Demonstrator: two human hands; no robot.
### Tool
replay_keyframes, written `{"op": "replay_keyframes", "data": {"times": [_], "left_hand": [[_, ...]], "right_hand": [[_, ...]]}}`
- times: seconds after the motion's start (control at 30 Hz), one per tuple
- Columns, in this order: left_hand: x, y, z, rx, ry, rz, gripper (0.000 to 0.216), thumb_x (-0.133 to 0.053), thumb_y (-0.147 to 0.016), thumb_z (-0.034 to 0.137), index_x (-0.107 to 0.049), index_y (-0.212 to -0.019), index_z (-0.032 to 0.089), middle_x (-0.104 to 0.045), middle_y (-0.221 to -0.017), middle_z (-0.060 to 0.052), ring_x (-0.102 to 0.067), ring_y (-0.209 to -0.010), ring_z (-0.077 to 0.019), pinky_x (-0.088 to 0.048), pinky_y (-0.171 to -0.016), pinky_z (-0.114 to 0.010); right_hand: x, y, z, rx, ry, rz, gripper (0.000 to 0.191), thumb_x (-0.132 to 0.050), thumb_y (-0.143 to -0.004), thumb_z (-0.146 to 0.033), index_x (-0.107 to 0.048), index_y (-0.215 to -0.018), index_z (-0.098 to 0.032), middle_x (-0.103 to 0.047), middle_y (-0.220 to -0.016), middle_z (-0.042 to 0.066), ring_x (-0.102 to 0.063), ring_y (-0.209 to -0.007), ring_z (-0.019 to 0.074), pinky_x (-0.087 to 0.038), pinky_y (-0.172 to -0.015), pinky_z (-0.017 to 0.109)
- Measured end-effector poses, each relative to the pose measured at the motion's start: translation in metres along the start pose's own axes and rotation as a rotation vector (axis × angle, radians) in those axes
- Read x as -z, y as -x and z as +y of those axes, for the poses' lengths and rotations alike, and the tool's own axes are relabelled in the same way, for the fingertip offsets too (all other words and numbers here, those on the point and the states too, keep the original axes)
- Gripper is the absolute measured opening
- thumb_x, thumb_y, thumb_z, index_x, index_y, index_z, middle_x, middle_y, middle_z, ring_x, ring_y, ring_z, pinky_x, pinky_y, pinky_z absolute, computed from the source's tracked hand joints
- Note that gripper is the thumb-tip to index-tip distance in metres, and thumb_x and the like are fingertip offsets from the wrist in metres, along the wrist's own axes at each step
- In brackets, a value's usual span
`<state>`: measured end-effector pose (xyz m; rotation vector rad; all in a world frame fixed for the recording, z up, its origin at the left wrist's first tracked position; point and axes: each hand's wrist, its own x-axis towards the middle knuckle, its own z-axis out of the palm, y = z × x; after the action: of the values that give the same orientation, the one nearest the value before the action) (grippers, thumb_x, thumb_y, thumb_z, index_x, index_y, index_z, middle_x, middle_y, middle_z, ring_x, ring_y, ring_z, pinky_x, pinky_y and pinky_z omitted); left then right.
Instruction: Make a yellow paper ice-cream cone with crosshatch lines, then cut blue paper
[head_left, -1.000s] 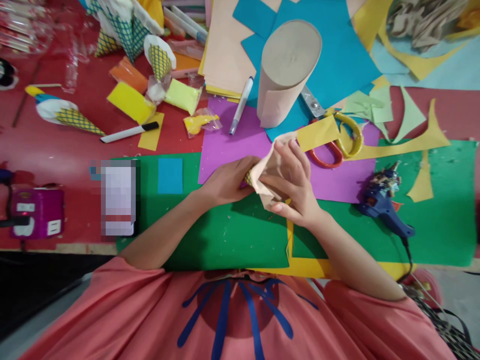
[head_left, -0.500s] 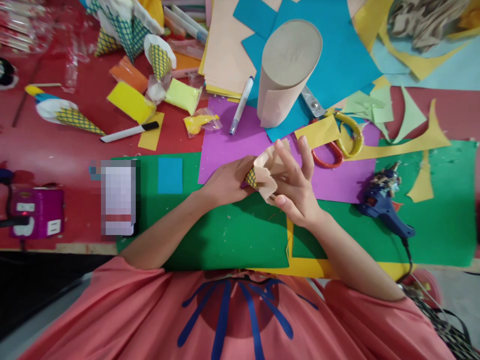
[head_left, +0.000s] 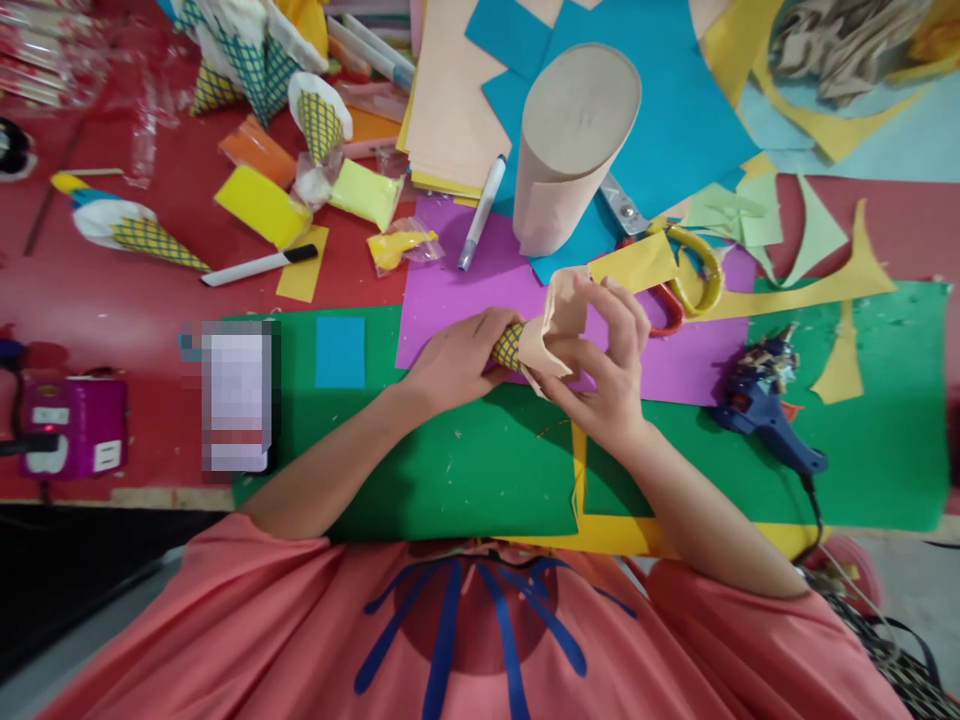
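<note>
Wrapped round a small yellow-and-green checked paper cone [head_left: 508, 346], my left hand [head_left: 454, 362] holds it over the purple sheet. A pale peach paper piece [head_left: 538, 345] with a zigzag edge flares from the cone's wide end. My right hand [head_left: 606, 375] pinches that paper's rim, thumb below and fingers bent over it. The cone's tip is hidden in my left palm. Just beyond my hands stands a peach paper-covered tube [head_left: 555, 190], with scissors [head_left: 686, 275] partly under a yellow strip at its right.
A blue glue gun [head_left: 772, 410] lies on the green sheet [head_left: 450, 480] at right. Left are a blurred-out phone [head_left: 236, 395], a blue paper square [head_left: 340, 352] and a marker [head_left: 259, 265]. Finished-looking checked cones [head_left: 321, 115], clay packets [head_left: 262, 205] and paper scraps [head_left: 814, 235] lie farther back.
My right fingers have curled in and closed on the peach paper's rim. The paper has swung upright and opened wider, and more of the checked cone shows.
</note>
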<state>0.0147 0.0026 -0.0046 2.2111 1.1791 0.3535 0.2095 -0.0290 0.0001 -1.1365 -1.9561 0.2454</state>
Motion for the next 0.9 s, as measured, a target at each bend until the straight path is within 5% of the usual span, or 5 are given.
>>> {"op": "replay_keyframes", "data": {"times": [0.2, 0.33, 0.43, 0.63, 0.9], "left_hand": [[0.0010, -0.0009, 0.0027, 0.025, -0.108, 0.023, 0.047, -0.061, -0.075, 0.018, -0.043, -0.118, 0.018, -0.061, -0.112, -0.009, -0.061, -0.104, -0.0259, -0.050, -0.081, -0.035], [0.0020, -0.0013, 0.0035, 0.055, -0.187, 0.031, 0.045, -0.057, -0.075, 0.016, -0.044, -0.118, 0.017, -0.060, -0.113, -0.009, -0.060, -0.106, -0.0265, -0.049, -0.086, -0.037], [0.0025, -0.0025, 0.0026, 0.078, -0.250, 0.043, 0.048, -0.054, -0.073, 0.012, -0.045, -0.120, 0.016, -0.060, -0.113, -0.009, -0.059, -0.106, -0.0267, -0.048, -0.088, -0.038], [0.0056, -0.0043, 0.0033, 0.086, -0.382, 0.031, 0.050, -0.047, -0.073, 0.008, -0.045, -0.122, 0.013, -0.060, -0.112, -0.011, -0.058, -0.105, -0.0266, -0.047, -0.089, -0.039], [0.0010, -0.0010, 0.0102, -0.048, -0.536, 0.014, 0.042, -0.043, -0.079, 0.010, -0.049, -0.120, 0.011, -0.061, -0.096, -0.012, -0.059, -0.090, -0.0266, -0.046, -0.075, -0.038]], "right_hand": [[0.0003, -0.0005, -0.0063, 0.008, -0.102, -0.042, 0.016, -0.060, -0.081, -0.018, -0.058, -0.095, -0.026, -0.063, -0.090, 0.004, -0.061, -0.083, 0.0187, -0.049, -0.071, 0.035], [0.0013, -0.0007, -0.0083, -0.157, -0.231, -0.162, 0.005, -0.055, -0.083, -0.021, -0.059, -0.081, -0.020, -0.054, -0.071, 0.001, -0.051, -0.059, 0.0105, -0.041, -0.053, 0.024], [0.0044, -0.0017, -0.0083, -0.304, -0.342, -0.321, 0.015, -0.055, -0.084, -0.027, -0.055, -0.073, -0.017, -0.043, -0.053, -0.005, -0.036, -0.044, 0.0055, -0.029, -0.044, 0.021], [0.0073, -0.0038, -0.0052, -0.530, -0.601, -0.567, 0.025, -0.056, -0.084, -0.039, -0.052, -0.087, -0.014, -0.036, -0.049, -0.009, -0.032, -0.043, 0.0038, -0.025, -0.043, 0.020], [0.0055, -0.0049, -0.0052, -0.654, -0.708, -0.684, 0.029, -0.058, -0.082, -0.041, -0.042, -0.073, -0.019, -0.041, -0.050, -0.007, -0.037, -0.042, 0.0046, -0.027, -0.040, 0.019]]}}
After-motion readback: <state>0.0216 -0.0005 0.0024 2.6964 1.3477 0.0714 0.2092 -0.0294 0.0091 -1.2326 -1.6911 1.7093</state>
